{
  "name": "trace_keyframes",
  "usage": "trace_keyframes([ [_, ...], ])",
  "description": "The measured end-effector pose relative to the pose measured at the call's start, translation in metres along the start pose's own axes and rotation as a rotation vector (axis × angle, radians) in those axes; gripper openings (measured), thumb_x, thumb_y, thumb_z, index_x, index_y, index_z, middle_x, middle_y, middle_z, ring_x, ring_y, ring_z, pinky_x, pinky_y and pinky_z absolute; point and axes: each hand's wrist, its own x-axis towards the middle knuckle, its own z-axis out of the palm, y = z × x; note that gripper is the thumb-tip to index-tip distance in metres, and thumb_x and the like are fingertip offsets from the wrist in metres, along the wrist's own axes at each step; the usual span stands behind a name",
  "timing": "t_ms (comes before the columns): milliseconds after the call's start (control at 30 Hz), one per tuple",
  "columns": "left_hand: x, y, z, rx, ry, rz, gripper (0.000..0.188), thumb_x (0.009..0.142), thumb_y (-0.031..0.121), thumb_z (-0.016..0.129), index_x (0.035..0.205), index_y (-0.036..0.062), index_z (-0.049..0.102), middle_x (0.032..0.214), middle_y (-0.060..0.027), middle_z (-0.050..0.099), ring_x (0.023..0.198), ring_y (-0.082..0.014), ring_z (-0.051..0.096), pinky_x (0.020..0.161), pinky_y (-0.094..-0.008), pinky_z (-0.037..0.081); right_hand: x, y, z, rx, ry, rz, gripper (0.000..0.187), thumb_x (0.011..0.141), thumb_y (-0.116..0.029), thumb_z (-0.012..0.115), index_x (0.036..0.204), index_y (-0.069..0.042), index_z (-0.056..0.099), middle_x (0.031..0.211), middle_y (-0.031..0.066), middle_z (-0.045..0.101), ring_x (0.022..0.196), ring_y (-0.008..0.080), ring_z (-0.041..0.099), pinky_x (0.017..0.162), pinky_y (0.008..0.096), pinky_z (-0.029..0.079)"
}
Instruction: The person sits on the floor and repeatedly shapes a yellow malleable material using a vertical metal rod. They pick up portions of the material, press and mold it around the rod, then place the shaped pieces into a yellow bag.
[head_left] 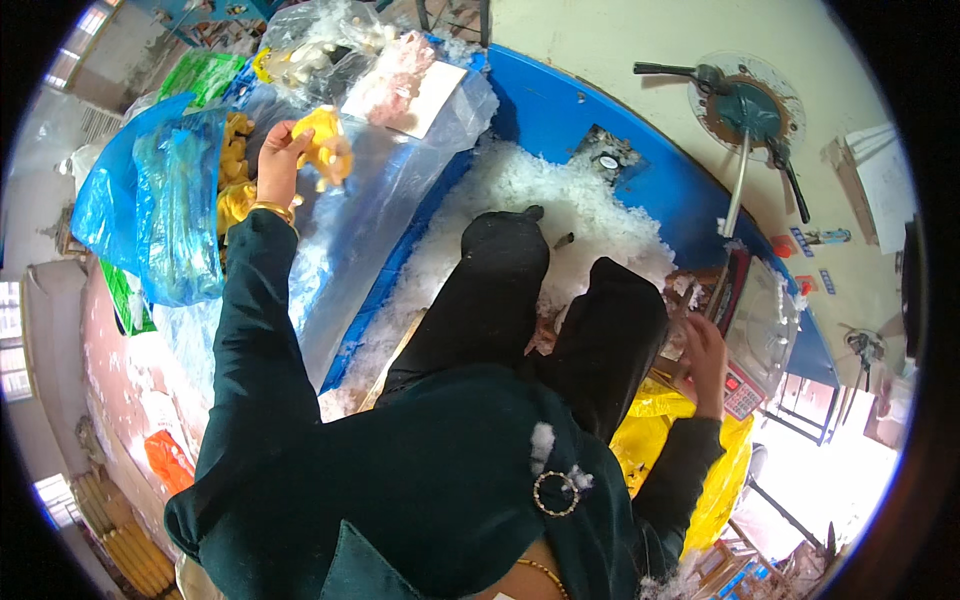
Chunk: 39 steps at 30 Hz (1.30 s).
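Note:
A small yellow plush piece [325, 150] is pinched in my left hand [278, 165], which is raised at the upper left. Just below and left of it, several similar yellow plush pieces [236, 200] show at the mouth of a blue plastic bag [165, 215]. At the right, my right hand [705, 355] hangs beside my leg with its fingers loosely bent and apart, and no held thing shows in it. It is near a device with red and white buttons [742, 395] and above a yellow plastic bag [640, 440].
White fluffy stuffing [600, 215] lies around my legs, inside a blue panel [535, 95]. A pale machine surface at the upper right carries a dark green fitting with levers and a metal tube [738, 185]. Pink plush [400, 75] rests on clear plastic beyond my left hand.

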Motion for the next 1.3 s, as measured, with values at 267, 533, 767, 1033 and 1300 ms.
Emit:
trace_keyframes([
  [267, -0.058, 0.043, 0.182, -0.646, -0.382, -0.399, 0.019, 0.096, 0.018, 0.054, 0.11, 0.0062, 0.058, 0.113, -0.0076, 0.063, 0.103, -0.0214, 0.061, 0.092, -0.0385, 0.049, 0.03, -0.156, 0.134, -0.017, -0.178, -0.478, 0.044, 0.078, -0.011, 0.07, 0.121, -0.019, 0.06, 0.117, 0.0065, 0.054, 0.085, 0.0178, 0.063, 0.073, 0.0308, 0.052],
  [533, -0.099, 0.03, 0.259, 0.0, -0.467, -0.311, 0.02, 0.09, 0.019, 0.064, 0.102, 0.005, 0.059, 0.099, -0.0052, 0.064, 0.083, -0.0169, 0.061, 0.073, -0.0308, 0.051, 0.024, -0.168, 0.124, -0.353, -0.246, -0.698, 0.029, 0.076, -0.025, 0.07, 0.098, -0.009, 0.062, 0.107, 0.0095, 0.058, 0.083, 0.03, 0.062, 0.071, 0.0401, 0.049],
  [767, -0.143, 0.086, 0.312, 0.05, -1.357, -0.221, 0.024, 0.094, 0.021, 0.061, 0.106, 0.0005, 0.06, 0.096, -0.0018, 0.062, 0.089, -0.0081, 0.056, 0.078, -0.0242, 0.047, 0.021, -0.161, 0.084, -0.221, -0.409, -0.48, 0.038, 0.073, -0.035, 0.076, 0.091, -0.004, 0.063, 0.08, 0.0148, 0.065, 0.072, 0.0296, 0.062, 0.064, 0.0354, 0.047],
  [1033, -0.148, 0.084, 0.336, -0.189, -1.258, -0.502, 0.018, 0.077, 0.005, 0.076, 0.092, 0.0026, 0.065, 0.086, 0.001, 0.064, 0.074, -0.0067, 0.057, 0.068, -0.0199, 0.047, 0.017, -0.126, 0.037, 0.246, -0.452, -0.134, 0.023, 0.076, -0.018, 0.073, 0.09, -0.002, 0.065, 0.078, 0.0075, 0.064, 0.073, 0.0151, 0.062, 0.064, 0.027, 0.046],
  [1300, -0.142, 0.091, 0.371, -0.062, -1.411, -0.107, 0.013, 0.081, -0.001, 0.067, 0.092, 0.0022, 0.061, 0.091, 0.0017, 0.059, 0.083, -0.0075, 0.056, 0.078, -0.0228, 0.046, 0.036, -0.103, 0.016, -0.432, 0.172, -0.656, 0.005, 0.072, -0.013, 0.065, 0.076, -0.01, 0.064, 0.086, 0.006, 0.058, 0.076, 0.0276, 0.061, 0.062, 0.0371, 0.05],
])
